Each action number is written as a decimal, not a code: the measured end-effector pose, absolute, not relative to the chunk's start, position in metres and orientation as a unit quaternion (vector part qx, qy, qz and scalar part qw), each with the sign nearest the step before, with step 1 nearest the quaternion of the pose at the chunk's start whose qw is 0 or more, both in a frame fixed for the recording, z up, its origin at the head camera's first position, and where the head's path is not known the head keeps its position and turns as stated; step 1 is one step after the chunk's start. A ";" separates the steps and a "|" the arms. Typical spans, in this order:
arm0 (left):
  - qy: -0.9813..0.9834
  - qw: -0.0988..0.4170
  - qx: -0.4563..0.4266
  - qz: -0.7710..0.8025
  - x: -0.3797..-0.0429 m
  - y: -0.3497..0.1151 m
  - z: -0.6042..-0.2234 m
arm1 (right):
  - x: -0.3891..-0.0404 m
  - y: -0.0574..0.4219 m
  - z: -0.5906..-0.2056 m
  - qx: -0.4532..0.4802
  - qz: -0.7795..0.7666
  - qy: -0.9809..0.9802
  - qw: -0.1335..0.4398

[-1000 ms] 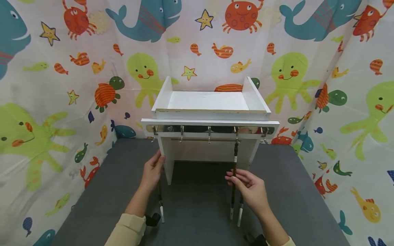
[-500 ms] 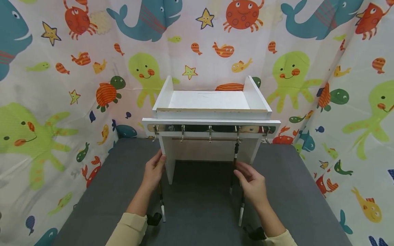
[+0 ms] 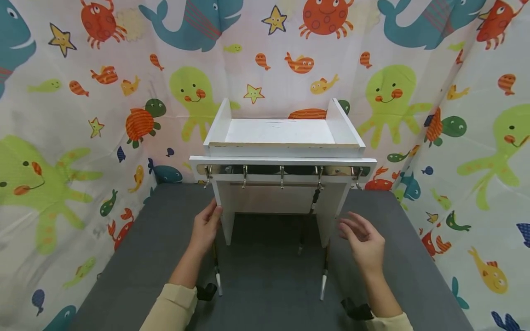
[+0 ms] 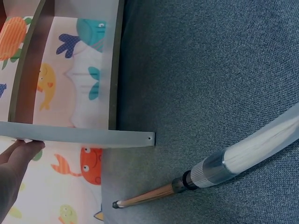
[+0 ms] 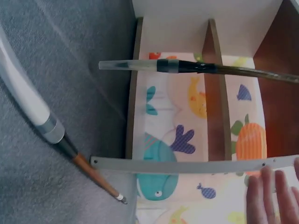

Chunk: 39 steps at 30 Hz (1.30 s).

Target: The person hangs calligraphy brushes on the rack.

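A capped calligraphy brush (image 5: 187,67) with a clear cap and dark handle hangs inside the white shelf unit (image 3: 265,151), tilted, from a silver hook (image 3: 320,178) second from the right. My right hand (image 3: 363,241) holds nothing; its loosely bent fingers are just outside the right side panel (image 5: 196,166). My left hand (image 3: 204,226) touches the front edge of the left side panel (image 4: 79,135), its fingertips against the outer face. Two more capped brushes lie on the grey floor cloth, a left brush (image 3: 217,272) and a right brush (image 3: 325,277).
Several hooks line a shiny metal strip (image 3: 265,170) under the shelf's top board. Grey cloth (image 3: 265,299) spreads around the unit. A curtain (image 3: 232,73) printed with sea animals hangs behind and at both sides.
My right hand has let go of the hanging brush and moved right, outside the right panel. The brush has swung inward and left below its hook. My left hand stays at the left panel.
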<state>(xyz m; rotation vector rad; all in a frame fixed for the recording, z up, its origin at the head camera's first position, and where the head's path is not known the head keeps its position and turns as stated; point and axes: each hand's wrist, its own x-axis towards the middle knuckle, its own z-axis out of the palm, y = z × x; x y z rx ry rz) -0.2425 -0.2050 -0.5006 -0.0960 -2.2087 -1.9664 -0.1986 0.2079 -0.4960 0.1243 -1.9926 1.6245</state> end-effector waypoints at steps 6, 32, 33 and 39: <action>-0.739 0.089 -0.033 -0.667 -0.241 -0.205 -0.500 | -0.204 0.220 -0.504 -0.045 0.609 -0.778 0.146; -0.745 0.080 -0.020 -0.662 -0.238 -0.207 -0.500 | -0.240 0.214 -0.571 -0.126 0.452 -0.883 0.004; -0.744 0.079 -0.021 -0.663 -0.238 -0.207 -0.500 | -0.240 0.213 -0.571 -0.124 0.443 -0.888 0.006; -0.748 0.076 -0.022 -0.660 -0.239 -0.206 -0.501 | -0.237 0.215 -0.570 -0.131 0.419 -0.898 0.025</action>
